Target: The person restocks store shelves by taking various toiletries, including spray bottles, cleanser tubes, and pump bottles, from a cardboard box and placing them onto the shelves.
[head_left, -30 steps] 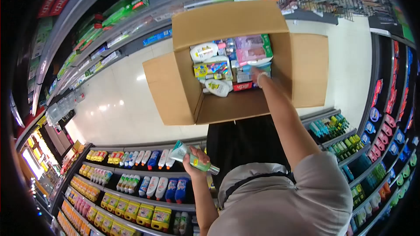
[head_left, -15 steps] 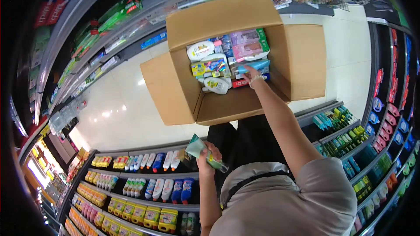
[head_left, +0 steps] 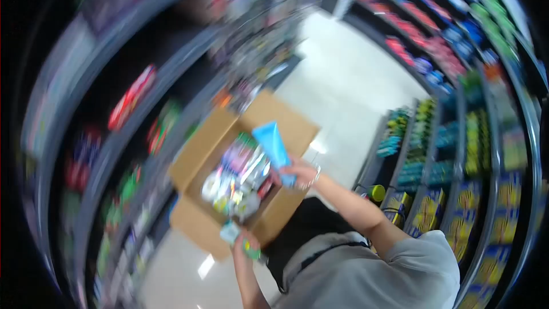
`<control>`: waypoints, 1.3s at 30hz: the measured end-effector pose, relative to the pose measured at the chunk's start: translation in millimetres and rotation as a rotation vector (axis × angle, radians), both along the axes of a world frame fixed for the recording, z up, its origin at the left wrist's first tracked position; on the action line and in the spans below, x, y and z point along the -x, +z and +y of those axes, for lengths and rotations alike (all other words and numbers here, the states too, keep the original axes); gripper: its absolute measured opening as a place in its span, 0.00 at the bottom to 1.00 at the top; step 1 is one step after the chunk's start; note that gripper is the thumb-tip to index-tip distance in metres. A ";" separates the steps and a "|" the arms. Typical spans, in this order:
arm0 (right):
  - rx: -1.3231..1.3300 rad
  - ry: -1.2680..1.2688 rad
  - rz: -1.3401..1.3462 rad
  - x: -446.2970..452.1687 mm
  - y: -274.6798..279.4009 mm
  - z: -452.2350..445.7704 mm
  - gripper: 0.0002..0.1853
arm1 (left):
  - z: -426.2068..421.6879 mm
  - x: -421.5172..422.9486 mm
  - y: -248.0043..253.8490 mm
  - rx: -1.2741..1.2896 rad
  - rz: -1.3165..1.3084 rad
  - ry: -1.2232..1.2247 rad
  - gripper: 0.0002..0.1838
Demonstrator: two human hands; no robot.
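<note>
My right hand (head_left: pixel 297 173) is closed round the lower end of a light blue tube (head_left: pixel 273 146), lifted over the right side of an open cardboard box (head_left: pixel 200 150). Near the box's lower edge, my left hand (head_left: pixel 245 241) grips a green tube (head_left: pixel 250 250) with a pale flat end. Inside the box lie white bottles (head_left: pixel 246 205), pink and purple packs (head_left: pixel 236 156) and other packets, all blurred by motion.
Shelves of blurred packs (head_left: pixel 131 97) run along the left. On the right stand shelves with green and teal bottles (head_left: pixel 394 131) and yellow-blue boxes (head_left: pixel 429 209). Pale floor (head_left: pixel 337 74) shows between them.
The view has swung round toward the right-hand shelves. My right hand has come up out of the box with the light blue tube. My left hand still holds the green tube, now close to the box.
</note>
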State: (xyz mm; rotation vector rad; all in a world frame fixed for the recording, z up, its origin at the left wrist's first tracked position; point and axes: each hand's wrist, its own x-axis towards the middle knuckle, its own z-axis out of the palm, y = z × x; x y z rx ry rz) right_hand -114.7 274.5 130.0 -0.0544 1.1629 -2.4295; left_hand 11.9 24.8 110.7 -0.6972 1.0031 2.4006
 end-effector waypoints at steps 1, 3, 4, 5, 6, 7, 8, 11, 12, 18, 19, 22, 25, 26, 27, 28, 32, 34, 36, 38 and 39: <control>-0.166 -0.119 -0.055 -18.8 25.4 10.9 0.22 | 1.3 4.8 -2.0 0.049 0.014 -0.076 0.12; -0.079 -0.142 0.099 -43.6 51.8 38.7 0.17 | 5.1 10.9 -8.0 0.119 0.023 -0.154 0.12; -0.148 -0.208 0.183 -56.8 71.4 54.7 0.16 | 9.8 15.9 -11.5 0.130 -0.013 -0.192 0.12; -0.222 -0.265 0.255 -69.4 92.7 69.8 0.14 | 18.6 21.1 1.7 0.144 0.026 -0.262 0.12; -0.240 -0.327 0.287 -82.0 111.2 84.0 0.14 | 25.2 24.8 13.8 0.166 0.055 -0.329 0.12; -0.331 -0.427 0.343 -95.2 127.0 95.9 0.12 | 31.9 33.1 13.2 0.160 0.087 -0.383 0.12; -0.420 -0.520 0.388 -109.3 139.3 106.7 0.10 | 38.6 39.9 11.5 0.202 -0.030 -0.508 0.14; -0.680 -0.703 0.218 -151.9 157.9 141.6 0.08 | 80.5 59.1 28.0 0.319 -0.046 -0.660 0.17; -0.573 -0.785 0.250 -161.3 145.5 156.1 0.09 | 99.2 66.0 38.4 0.365 -0.098 -0.745 0.16; -0.170 -1.135 0.411 -217.2 141.0 249.4 0.12 | 246.9 79.5 56.6 0.252 0.376 -0.866 0.12; -0.134 -1.163 0.428 -229.4 140.0 266.6 0.11 | 276.4 77.5 56.8 0.255 0.376 -0.872 0.12; -0.352 -1.271 0.451 -262.6 133.8 306.6 0.11 | 348.3 67.7 66.2 0.134 0.334 -0.971 0.10; -0.642 -1.447 0.330 -287.2 153.8 323.0 0.06 | 416.3 55.1 83.9 0.031 0.503 -1.156 0.11; -0.651 -1.524 0.241 -294.8 155.7 325.8 0.05 | 433.3 52.2 88.0 0.011 0.530 -1.215 0.10; -0.656 -1.600 0.146 -301.0 154.4 328.3 0.05 | 446.1 49.6 89.8 -0.006 0.554 -1.275 0.10; -0.558 -1.663 0.179 -305.5 150.2 332.5 0.06 | 458.4 47.8 88.2 -0.024 0.538 -1.291 0.10; -0.465 -1.827 0.082 -314.6 125.2 350.2 0.08 | 501.8 50.7 87.8 -0.010 0.530 -1.373 0.10; -0.421 -1.881 0.061 -312.0 113.3 359.5 0.08 | 519.9 57.5 87.0 0.011 0.486 -1.391 0.10; -0.382 -1.953 0.031 -305.3 108.8 370.8 0.08 | 540.4 71.8 71.7 -0.023 0.444 -1.429 0.10; -0.484 -2.021 0.025 -297.0 110.6 384.6 0.08 | 567.1 87.8 61.6 -0.058 0.392 -1.482 0.10; -0.485 -2.056 -0.003 -292.6 111.0 392.6 0.08 | 584.3 95.2 62.2 -0.076 0.386 -1.485 0.11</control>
